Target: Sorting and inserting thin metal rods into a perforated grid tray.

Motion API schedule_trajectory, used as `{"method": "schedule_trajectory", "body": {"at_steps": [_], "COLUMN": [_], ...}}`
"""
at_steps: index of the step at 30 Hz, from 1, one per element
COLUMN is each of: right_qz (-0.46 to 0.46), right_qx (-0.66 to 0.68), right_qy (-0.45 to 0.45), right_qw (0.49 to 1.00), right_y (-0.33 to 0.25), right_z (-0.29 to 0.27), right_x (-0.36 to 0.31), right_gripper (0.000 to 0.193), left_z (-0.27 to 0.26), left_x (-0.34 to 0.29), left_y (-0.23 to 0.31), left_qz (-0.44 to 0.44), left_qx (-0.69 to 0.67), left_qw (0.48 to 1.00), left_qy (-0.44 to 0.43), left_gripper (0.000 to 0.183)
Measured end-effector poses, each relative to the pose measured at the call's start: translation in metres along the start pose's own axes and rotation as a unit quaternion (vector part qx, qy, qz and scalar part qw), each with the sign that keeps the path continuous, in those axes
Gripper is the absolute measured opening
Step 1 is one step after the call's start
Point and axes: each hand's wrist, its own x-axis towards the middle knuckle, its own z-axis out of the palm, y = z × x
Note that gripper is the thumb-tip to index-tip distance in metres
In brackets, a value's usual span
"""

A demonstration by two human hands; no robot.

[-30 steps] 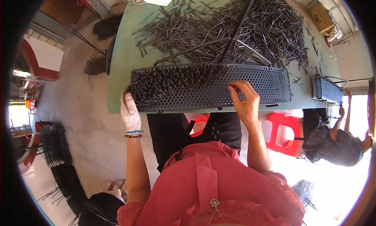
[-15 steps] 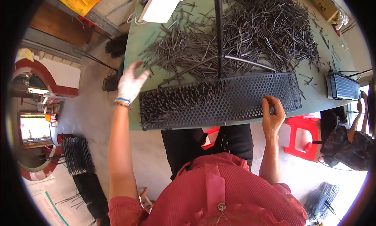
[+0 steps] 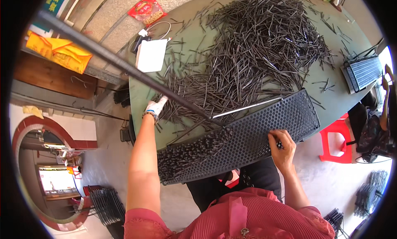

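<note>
**Perforated black panel [image 3: 252, 135] at the near edge of the green table [image 3: 331, 99]**

Short dark sticks [image 3: 192, 154] crowd the panel's left part. Right hand [image 3: 283, 148] curled over its near side; grip cannot be told. Gloved left hand [image 3: 156, 105] at the left fringe of the stick pile [image 3: 256, 52]; closure indiscernible.

My blouse [image 3: 215, 218]: dk pink, finely ribbed, short slvs. w/ lacy trim. Down blouse front: matching ribbon [image 3: 237, 214], sm. metal ornament [image 3: 244, 231]. Beyond blouse hem: blk trousers [image 3: 264, 177] w/ metal eyelets. Past its L slv., on my L hand [image 3: 156, 107]: white glove [image 3: 154, 105], bracelet [image 3: 150, 114] at wrist.
</note>
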Motion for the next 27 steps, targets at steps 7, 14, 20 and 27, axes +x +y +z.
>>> {"method": "schedule_trajectory", "body": {"at_steps": [7, 14, 20, 27], "right_qz": [-0.026, -0.067, -0.081, -0.074], "right_qx": [-0.028, -0.059, -0.072, -0.088], "right_qy": [0.025, 0.023, 0.019, 0.017], "right_qw": [0.999, 0.996, 0.994, 0.993], "right_y": [0.004, 0.009, 0.007, 0.011], "right_z": [0.003, 0.004, 0.006, 0.005], "right_x": [0.001, 0.004, 0.007, 0.003], "right_gripper": [0.017, 0.020, 0.022, 0.022], "left_z": [0.034, 0.059, 0.052, 0.030], "left_x": [-0.021, -0.020, -0.021, -0.109], "left_y": [0.096, 0.125, 0.120, 0.122], "left_qz": [-0.027, 0.101, 0.362, 0.312], "left_qx": [0.218, 0.227, 0.080, 0.369], "left_qw": [0.973, 0.962, 0.929, 0.869], "left_qy": [0.063, 0.117, -0.002, -0.109], "left_gripper": [0.129, 0.092, 0.069, 0.150]}}
